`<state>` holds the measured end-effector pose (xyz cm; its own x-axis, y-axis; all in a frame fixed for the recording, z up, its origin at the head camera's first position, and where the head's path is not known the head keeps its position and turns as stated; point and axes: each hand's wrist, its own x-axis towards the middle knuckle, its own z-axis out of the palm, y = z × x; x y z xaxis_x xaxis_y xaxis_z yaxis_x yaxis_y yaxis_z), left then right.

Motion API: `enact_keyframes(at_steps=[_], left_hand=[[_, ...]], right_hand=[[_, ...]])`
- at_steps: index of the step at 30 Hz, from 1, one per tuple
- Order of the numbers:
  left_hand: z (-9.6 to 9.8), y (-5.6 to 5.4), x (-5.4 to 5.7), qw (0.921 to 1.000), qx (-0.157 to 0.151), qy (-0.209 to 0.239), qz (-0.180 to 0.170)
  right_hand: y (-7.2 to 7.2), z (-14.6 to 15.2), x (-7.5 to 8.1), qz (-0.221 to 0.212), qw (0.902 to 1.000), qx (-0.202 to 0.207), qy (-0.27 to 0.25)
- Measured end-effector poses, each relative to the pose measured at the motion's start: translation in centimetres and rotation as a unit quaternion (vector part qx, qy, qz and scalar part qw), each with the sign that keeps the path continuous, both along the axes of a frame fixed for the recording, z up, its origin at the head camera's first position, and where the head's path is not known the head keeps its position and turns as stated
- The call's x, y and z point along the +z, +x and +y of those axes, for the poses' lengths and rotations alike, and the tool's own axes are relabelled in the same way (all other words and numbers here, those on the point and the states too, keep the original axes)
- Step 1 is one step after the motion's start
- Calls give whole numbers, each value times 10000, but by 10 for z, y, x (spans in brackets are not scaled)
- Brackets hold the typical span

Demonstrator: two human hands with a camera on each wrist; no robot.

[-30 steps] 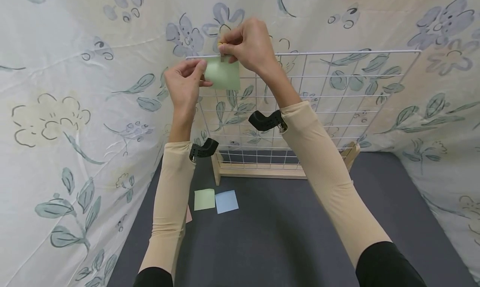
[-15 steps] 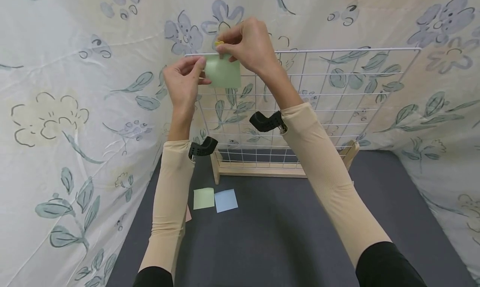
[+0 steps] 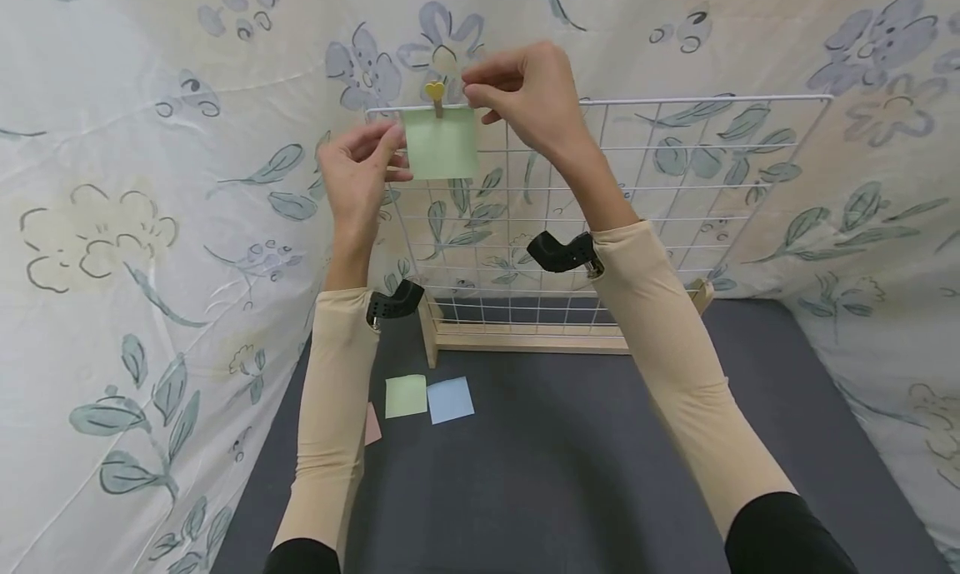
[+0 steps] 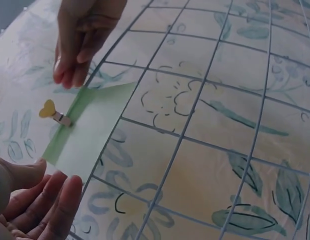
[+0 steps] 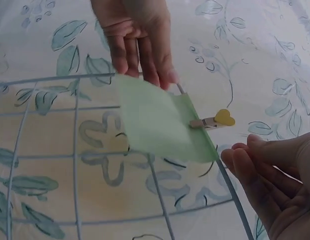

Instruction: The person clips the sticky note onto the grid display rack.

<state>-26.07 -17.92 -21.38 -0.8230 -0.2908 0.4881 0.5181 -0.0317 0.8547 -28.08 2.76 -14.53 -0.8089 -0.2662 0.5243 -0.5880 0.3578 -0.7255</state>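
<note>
A green sticky note (image 3: 440,145) hangs at the upper left corner of a white wire grid panel (image 3: 750,98); a small wooden clothespin (image 3: 435,92), topped with a yellow heart, pins its upper edge to the top wire, which is presumably what bears the paper. The left hand (image 3: 357,170) is at the note's left edge, thumb by the corner, a place that would steady the sheet; whether its grip pinches the paper or only touches it, I cannot tell. The right hand (image 3: 528,95) is just beside the clothespin and apart from it, its grip loosely curled and holding nothing.

The panel stands in a pale wooden base (image 3: 525,342), which seems to keep it upright; the dark worktop (image 3: 525,474) in front carries a second green note (image 3: 406,396), a blue note (image 3: 451,401) and a pink note (image 3: 372,425), the last partly hidden by the left sleeve (image 3: 330,407); pale cloth (image 3: 82,357) printed with flowers and leaves hangs behind and along both sides.
</note>
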Motion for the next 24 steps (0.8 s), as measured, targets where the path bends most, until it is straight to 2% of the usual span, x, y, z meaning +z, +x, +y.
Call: enact_keyframes(at_steps=[5,8,17,24], left_hand=[[-2,4,-7,9998,-59,-149,-106],[-2,6,-12,9992,-136,-328,-176],[-4,16,-29,9975,-389,-278,-529],[-7,22,-52,9949,-442,-449,-787]], right_hand=[[4,14,-11,136,9999,77,51],[6,23,-18,87,9999,64,83],[11,44,-44,-217,9996,94,158],[14,65,-73,-462,9988,47,154]])
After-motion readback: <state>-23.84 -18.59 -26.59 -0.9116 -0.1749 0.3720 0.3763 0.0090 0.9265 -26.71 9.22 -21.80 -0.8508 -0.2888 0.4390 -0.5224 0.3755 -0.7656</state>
